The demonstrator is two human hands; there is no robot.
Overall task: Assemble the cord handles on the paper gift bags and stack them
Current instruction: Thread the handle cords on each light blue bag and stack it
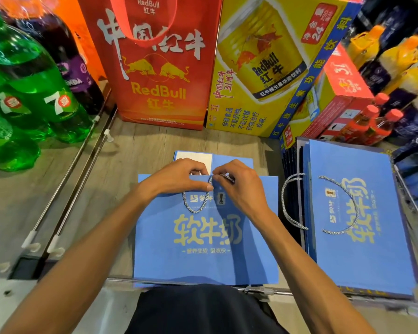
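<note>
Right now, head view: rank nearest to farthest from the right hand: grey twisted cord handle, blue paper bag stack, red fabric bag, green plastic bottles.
1. Grey twisted cord handle: pinched by right hand
2. Blue paper bag stack: right
3. Red fabric bag: ahead
4. Green plastic bottles: far left

Both forearms bare, coming in from near L & R, converging mid-scene. L hand palm down, fingers curled, thumb + index pinching the cord. R hand palm down just beside it, fingertips nearly touching L's, thumb + index pinching the same cord's end. Wrists approx level.
</note>
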